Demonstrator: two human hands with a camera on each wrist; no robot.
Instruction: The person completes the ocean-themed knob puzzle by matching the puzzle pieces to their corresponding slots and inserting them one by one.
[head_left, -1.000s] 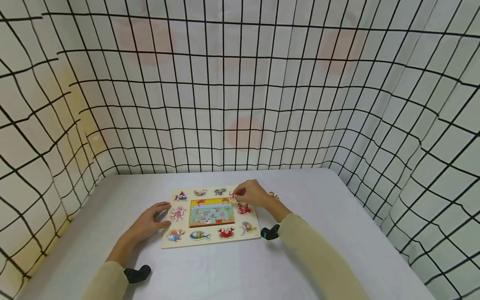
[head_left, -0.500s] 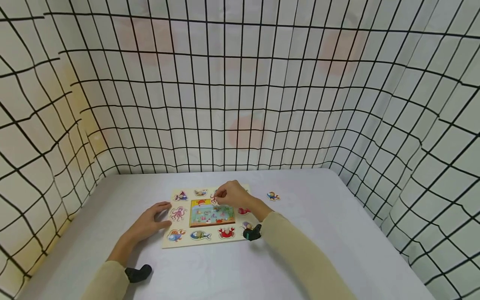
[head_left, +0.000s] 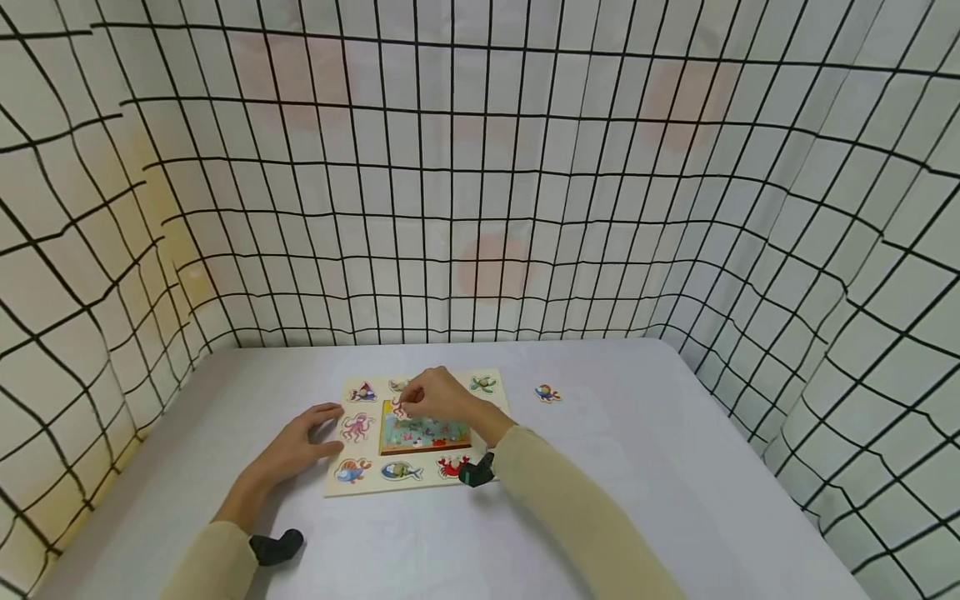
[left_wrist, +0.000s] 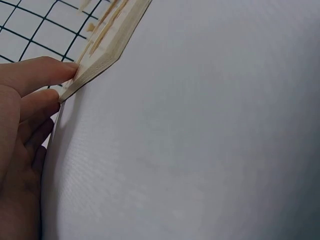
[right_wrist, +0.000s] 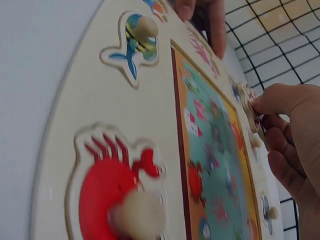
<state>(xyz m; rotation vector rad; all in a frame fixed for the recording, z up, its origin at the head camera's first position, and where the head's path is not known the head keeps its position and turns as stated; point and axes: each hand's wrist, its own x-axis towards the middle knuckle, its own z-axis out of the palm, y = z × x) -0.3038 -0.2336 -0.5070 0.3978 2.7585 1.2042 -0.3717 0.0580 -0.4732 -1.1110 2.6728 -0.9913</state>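
A wooden peg puzzle board (head_left: 367, 450) with sea-animal shapes lies on the white table. My right hand (head_left: 442, 393) pinches a red-and-white octopus puzzle piece (right_wrist: 248, 107) between thumb and fingers, held above the board's upper left part. At the board's left edge rests my left hand (head_left: 296, 442), thumb and forefinger spread apart and touching the wood. Between them, on the board, shows a pink octopus picture (head_left: 357, 427). A fish piece (right_wrist: 134, 47) and a red crab piece (right_wrist: 112, 195), both with wooden knobs, sit in their recesses. The right forearm hides the board's right side.
A small orange-and-blue puzzle piece (head_left: 547, 392) lies on the table right of the board. Black grid netting (head_left: 480, 196) over white walls closes off the back and sides. Each wrist carries a black strap-on device (head_left: 276, 547).
My right hand has moved left across the board with the octopus piece, uncovering the loose piece and the board's upper right corner. The left hand has stayed in place.
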